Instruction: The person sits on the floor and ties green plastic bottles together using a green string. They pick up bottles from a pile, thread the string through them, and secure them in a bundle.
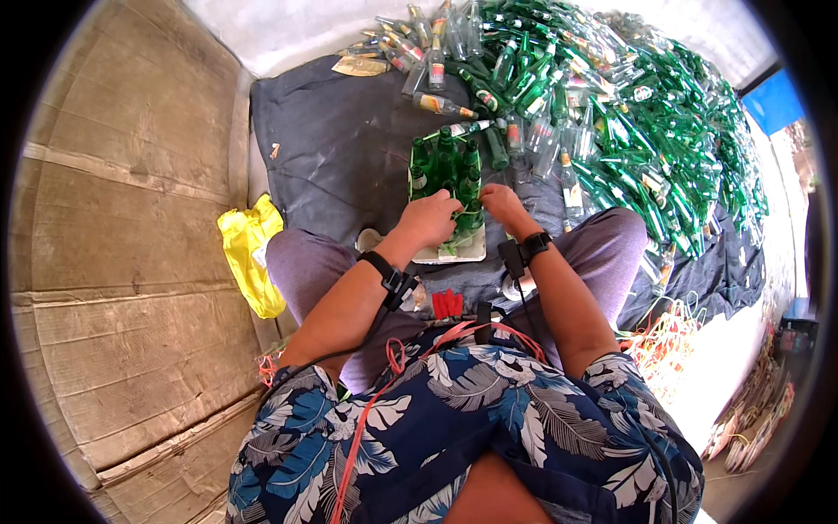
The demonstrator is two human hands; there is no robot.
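Observation:
Between my knees, a bundle of upright green glass bottles (445, 157) stands on a white tray (471, 252). Pale green string (479, 166) runs round the outside of the bundle. My left hand (432, 218) is at the near left of the bottles, fingers closed in a pinch against them. Just off the near right corner, my right hand (504, 208) is closed too, its fingertips pinched together. Thin strands of the same string show between the two hands, and both pinches appear to be on it. The exact grip is too small to see clearly.
A large heap of loose green and clear bottles (611, 113) fills the far right. Dark sheeting (327, 140) covers the floor. Cardboard (131, 227) lines the left side, with a yellow bag (253, 253) beside it. Tangled string (668, 345) lies by my right knee.

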